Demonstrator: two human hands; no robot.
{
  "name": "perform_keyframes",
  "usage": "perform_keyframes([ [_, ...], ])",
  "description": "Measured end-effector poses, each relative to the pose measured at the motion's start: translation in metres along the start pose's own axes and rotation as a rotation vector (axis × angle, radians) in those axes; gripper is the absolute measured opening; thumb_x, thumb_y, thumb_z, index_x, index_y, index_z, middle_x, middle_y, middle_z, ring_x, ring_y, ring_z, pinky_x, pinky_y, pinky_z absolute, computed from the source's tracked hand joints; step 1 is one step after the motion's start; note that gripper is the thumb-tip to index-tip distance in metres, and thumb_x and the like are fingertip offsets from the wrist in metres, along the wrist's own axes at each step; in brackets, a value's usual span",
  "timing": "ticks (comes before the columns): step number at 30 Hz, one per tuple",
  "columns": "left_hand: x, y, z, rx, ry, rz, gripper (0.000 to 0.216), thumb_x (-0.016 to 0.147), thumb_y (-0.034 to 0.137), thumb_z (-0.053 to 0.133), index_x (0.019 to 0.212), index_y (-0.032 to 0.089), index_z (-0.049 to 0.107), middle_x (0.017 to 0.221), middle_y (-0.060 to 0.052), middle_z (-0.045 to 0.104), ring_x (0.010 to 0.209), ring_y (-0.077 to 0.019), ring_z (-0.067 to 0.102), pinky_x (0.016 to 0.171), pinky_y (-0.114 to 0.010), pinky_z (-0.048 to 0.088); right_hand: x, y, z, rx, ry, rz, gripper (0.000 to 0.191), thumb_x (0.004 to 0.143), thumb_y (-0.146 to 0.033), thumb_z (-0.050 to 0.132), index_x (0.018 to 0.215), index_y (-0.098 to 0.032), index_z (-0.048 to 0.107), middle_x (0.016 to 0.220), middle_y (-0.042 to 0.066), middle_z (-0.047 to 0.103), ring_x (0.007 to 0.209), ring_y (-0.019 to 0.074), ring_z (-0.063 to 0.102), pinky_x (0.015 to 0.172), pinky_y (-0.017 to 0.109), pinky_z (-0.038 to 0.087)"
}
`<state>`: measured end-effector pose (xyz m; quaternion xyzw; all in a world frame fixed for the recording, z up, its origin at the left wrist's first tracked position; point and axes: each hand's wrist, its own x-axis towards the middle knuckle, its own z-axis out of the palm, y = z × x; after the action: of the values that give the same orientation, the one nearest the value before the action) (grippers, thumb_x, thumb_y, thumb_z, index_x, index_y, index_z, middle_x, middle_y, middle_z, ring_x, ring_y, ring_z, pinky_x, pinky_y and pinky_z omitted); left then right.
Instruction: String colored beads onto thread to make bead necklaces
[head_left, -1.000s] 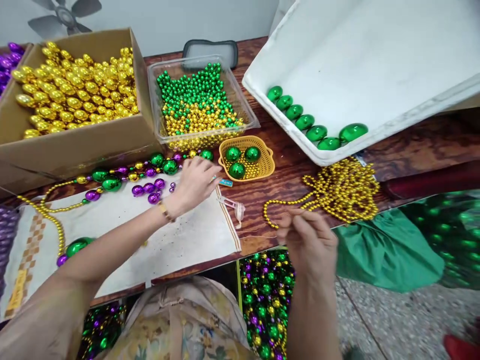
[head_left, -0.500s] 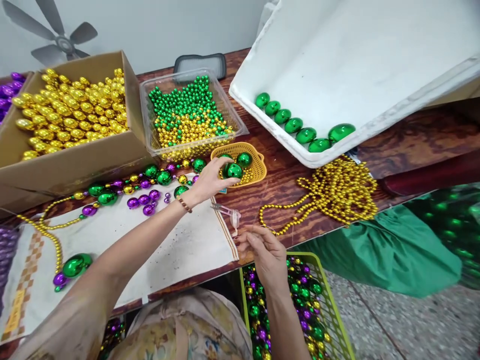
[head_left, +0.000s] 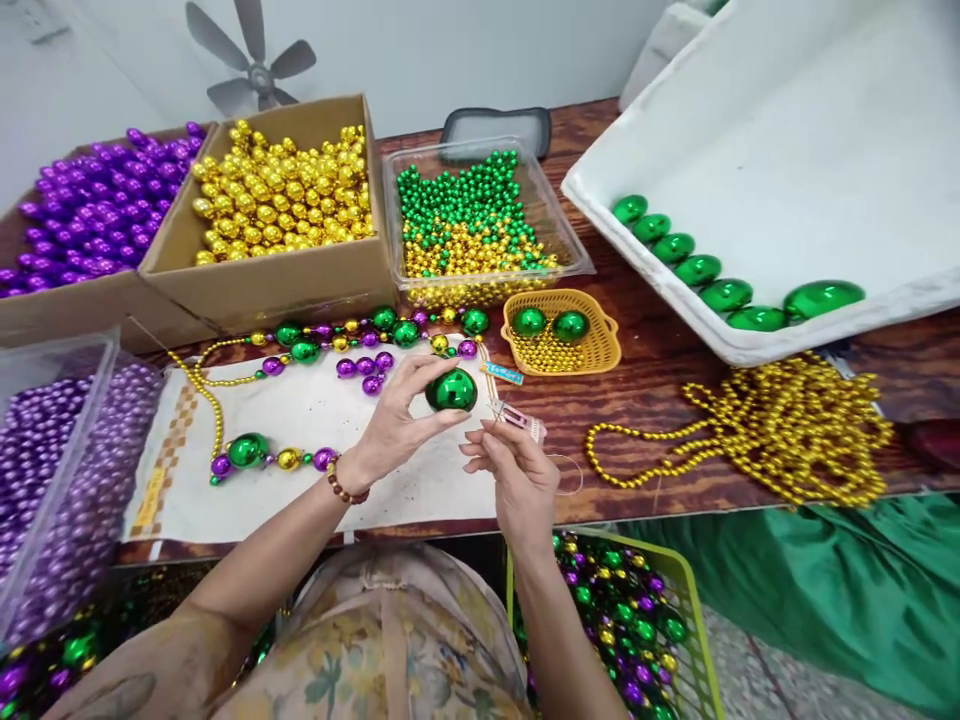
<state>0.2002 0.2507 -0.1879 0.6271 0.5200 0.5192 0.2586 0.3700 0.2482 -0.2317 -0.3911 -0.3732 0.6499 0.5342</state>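
My left hand (head_left: 397, 420) grips a large shiny green bead (head_left: 451, 390) between thumb and fingers, above the white cloth (head_left: 292, 500). Close beside it, my right hand (head_left: 517, 470) has its fingertips pinched together. A thin thread (head_left: 574, 475) loops out to the right of this hand; what sits between the fingertips is too fine to see fully. Just behind the right hand lies a pair of small thread snips (head_left: 517, 418). A partly strung garland of green, purple and gold beads (head_left: 304, 351) curves across the cloth, with several loose purple beads (head_left: 369, 366) inside the curve.
Behind stand boxes of purple beads (head_left: 105, 210) and gold beads (head_left: 281, 200), a clear tub (head_left: 581, 262) and a yellow basket (head_left: 600, 340). A white foam box (head_left: 720, 335) leans at right, near gold bead strings (head_left: 795, 430). A green crate (head_left: 701, 620) sits below the table edge.
My left hand has come from the yellow basket to my right hand, bringing a green bead; two large ones show in the basket. The view has turned left.
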Motion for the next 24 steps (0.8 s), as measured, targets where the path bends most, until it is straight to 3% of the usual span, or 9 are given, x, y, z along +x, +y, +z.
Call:
perform_keyframes([
  [4, -0.011, -0.004, -0.007, -0.039, 0.063, -0.023, 0.059, 0.083, 0.038, 0.077, 0.137, 0.032, 0.055, 0.129, -0.009, 0.06, 0.118, -0.0236, 0.058, 0.099, -0.041, 0.05, -0.01, 0.007, 0.014, -0.015, -0.028, 0.034, 0.022, 0.08, -0.034, 0.078, 0.094, -0.018, 0.072, 0.082, 0.006, 0.078, 0.064, 0.0186, 0.074, 0.054, 0.029, 0.061],
  [13, -0.025, -0.018, -0.025, -0.004, 0.172, 0.136, 0.052, 0.085, 0.032, 0.076, 0.135, 0.034, 0.061, 0.132, -0.009, 0.061, 0.123, -0.0256, 0.058, 0.105, -0.048, 0.05, -0.023, 0.021, 0.019, -0.08, -0.027, 0.051, 0.022, 0.081, -0.036, 0.077, 0.09, -0.017, 0.069, 0.077, 0.006, 0.077, 0.058, 0.0181, 0.072, 0.051, 0.027, 0.058],
  [19, -0.026, -0.021, -0.03, -0.048, 0.183, 0.121, 0.054, 0.085, 0.027, 0.076, 0.135, 0.037, 0.062, 0.132, -0.008, 0.061, 0.123, -0.0237, 0.057, 0.106, -0.045, 0.05, -0.031, 0.027, 0.017, -0.178, -0.086, 0.005, 0.019, 0.088, -0.036, 0.071, 0.092, -0.018, 0.068, 0.071, 0.002, 0.073, 0.054, 0.0141, 0.069, 0.053, 0.024, 0.056],
  [24, -0.01, -0.015, -0.039, -0.181, 0.232, 0.05, 0.047, 0.081, 0.03, 0.081, 0.125, 0.034, 0.069, 0.125, -0.005, 0.064, 0.119, -0.0204, 0.059, 0.104, -0.04, 0.051, -0.04, 0.039, 0.01, -0.296, -0.194, -0.016, 0.019, 0.093, -0.038, 0.065, 0.092, -0.019, 0.066, 0.071, 0.001, 0.07, 0.054, 0.0138, 0.068, 0.054, 0.026, 0.057],
])
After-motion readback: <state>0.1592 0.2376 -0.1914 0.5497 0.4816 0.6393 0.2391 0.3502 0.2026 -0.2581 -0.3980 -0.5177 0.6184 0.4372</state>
